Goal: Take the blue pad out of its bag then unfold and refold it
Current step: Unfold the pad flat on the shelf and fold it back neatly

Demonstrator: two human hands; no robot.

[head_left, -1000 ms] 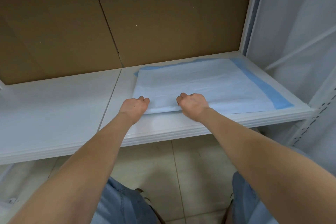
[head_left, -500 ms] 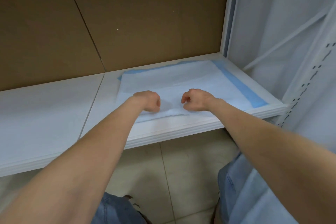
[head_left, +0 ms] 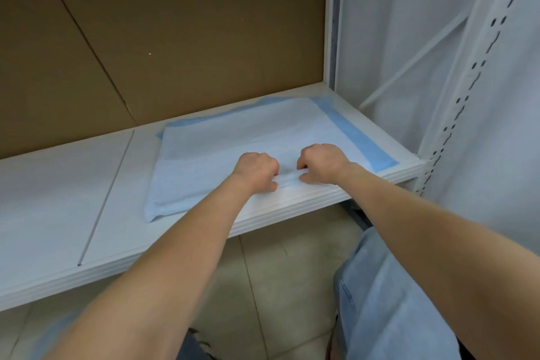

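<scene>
pad looks thin, light and floppy, left hand and right hand both pinching its 6 o'clock edge, I'd grab wider

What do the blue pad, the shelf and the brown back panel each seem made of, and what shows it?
Blue pad: likely soft nonwoven tissue on blue plastic backing; matte, bunches where gripped. Shelf: white painted or laminated board, possibly metal; smooth, faint sheen. Back panel: probably hardboard or cardboard; flat brown, matte, seamed.
</scene>
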